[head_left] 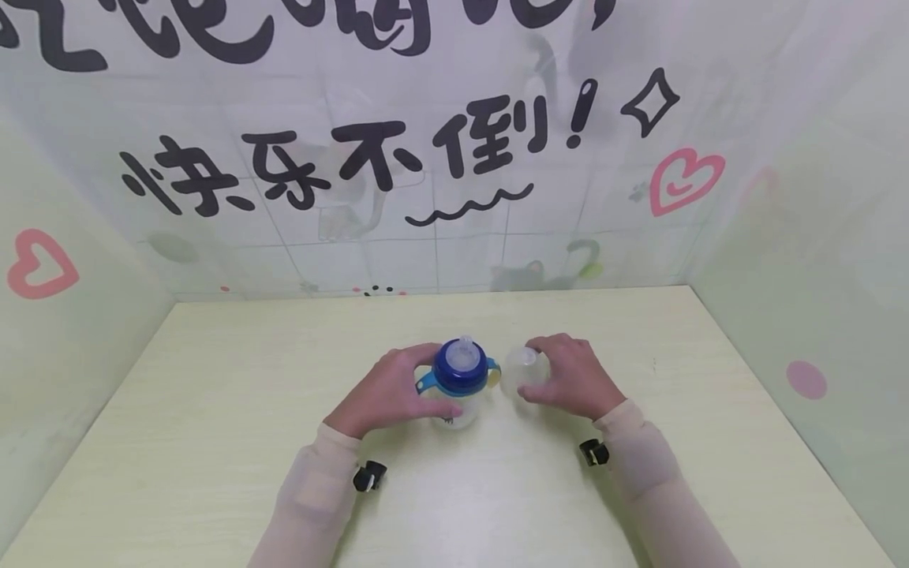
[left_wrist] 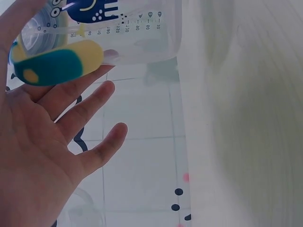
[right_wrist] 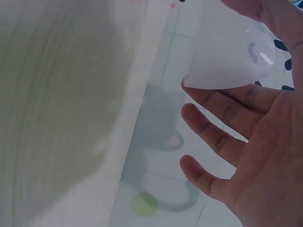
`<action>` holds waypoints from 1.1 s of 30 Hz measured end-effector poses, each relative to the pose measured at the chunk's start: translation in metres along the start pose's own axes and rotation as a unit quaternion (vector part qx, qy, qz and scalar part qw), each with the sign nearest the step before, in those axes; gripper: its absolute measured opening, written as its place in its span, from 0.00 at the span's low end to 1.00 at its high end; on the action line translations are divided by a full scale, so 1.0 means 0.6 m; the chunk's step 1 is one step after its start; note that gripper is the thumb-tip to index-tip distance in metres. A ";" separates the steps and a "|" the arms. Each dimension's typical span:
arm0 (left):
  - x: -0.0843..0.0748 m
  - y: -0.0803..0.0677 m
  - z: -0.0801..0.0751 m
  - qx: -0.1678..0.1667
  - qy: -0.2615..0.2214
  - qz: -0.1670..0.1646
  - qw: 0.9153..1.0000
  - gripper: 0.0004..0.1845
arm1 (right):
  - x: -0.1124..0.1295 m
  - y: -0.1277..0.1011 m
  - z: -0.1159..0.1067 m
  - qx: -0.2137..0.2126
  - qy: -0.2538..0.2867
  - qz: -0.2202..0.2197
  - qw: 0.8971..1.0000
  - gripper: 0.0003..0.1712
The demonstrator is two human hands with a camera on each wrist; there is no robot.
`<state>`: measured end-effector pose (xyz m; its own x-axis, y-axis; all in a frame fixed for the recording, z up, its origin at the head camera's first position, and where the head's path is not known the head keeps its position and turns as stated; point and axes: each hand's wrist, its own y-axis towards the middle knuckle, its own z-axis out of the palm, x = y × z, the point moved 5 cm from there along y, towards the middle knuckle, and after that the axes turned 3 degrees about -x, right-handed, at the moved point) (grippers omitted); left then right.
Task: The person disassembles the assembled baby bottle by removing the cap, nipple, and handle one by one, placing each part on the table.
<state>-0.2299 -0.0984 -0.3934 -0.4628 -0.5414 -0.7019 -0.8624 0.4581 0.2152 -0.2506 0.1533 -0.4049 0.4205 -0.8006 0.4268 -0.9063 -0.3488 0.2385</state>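
Both hands are pinching something. The left hand [head_left: 390, 396] has thumb and fingers around a bottle [left_wrist: 142, 45], with its last fingers splayed out free. The right hand [head_left: 574, 375] nips a translucent cap [head_left: 525, 371] between thumb and fingertips, its other fingers spread apart.

Behind everything rises a pale wall sheet [head_left: 383, 264], printed with bold black characters and, at either side, a pink heart. Below it stretches the light wooden table [head_left: 213, 426]. Two pale sleeves come in from the near edge, the left [head_left: 301, 505] and the right [head_left: 663, 497].

The bottle is upright over the middle of the table, and the cap sits just beside it, on the right-hand side, its rounded end up. I can't tell whether either one touches the wood. Around the bottle's top goes a dark blue collar [head_left: 460, 383], with teal-and-yellow handles [left_wrist: 57, 64] standing out from it. Small black clips [head_left: 369, 476] show by the wrists. On the clear body are a dark blue cartoon creature [left_wrist: 92, 10] and a column of measuring marks [left_wrist: 118, 29]. Topmost is a clear teat [head_left: 465, 353], uncovered.
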 end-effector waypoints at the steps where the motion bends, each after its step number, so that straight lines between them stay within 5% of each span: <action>1: 0.000 0.000 -0.001 0.000 0.001 -0.001 1.000 0.39 | 0.000 -0.001 0.004 0.013 -0.006 0.003 1.000 0.33; 14: -0.001 -0.002 -0.002 0.010 -0.007 -0.010 1.000 0.41 | -0.006 -0.003 0.029 0.070 -0.048 0.012 0.996 0.36; 33: 0.001 -0.005 0.000 0.008 -0.004 -0.010 1.000 0.40 | -0.007 -0.009 0.033 0.081 -0.065 0.022 0.994 0.38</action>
<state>-0.2274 -0.0999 -0.3947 -0.4439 -0.5455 -0.7109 -0.8681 0.4584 0.1903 -0.2482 0.1490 -0.4253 0.3811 -0.8695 0.3143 -0.9229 -0.3780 0.0732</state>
